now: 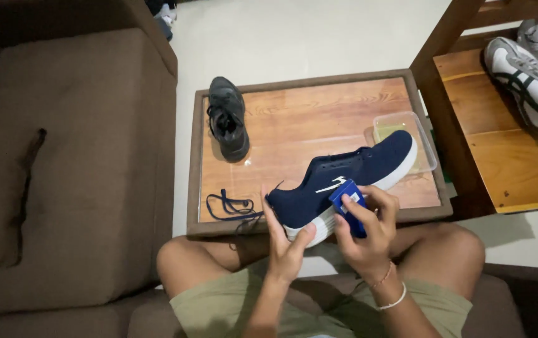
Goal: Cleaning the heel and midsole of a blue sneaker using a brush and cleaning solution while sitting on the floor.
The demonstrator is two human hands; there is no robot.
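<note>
My left hand (284, 244) grips the toe end of a navy blue knit shoe (350, 175) with a white sole, holding it up over the near edge of a wooden table (319, 128). The shoe has no lace in it. My right hand (369, 228) presses a small blue brush or block (347, 203) against the shoe's side near the white sole. A loose dark blue shoelace (228, 206) lies on the table to the left of my hands. A dark grey shoe (228, 119) sits at the table's far left.
A clear plastic tub (429, 141) stands on the table's right side behind the shoe's heel. A wooden rack (507, 150) at right holds white and grey sneakers (529, 75). A brown sofa (68, 163) fills the left. My bare knees flank the table's near edge.
</note>
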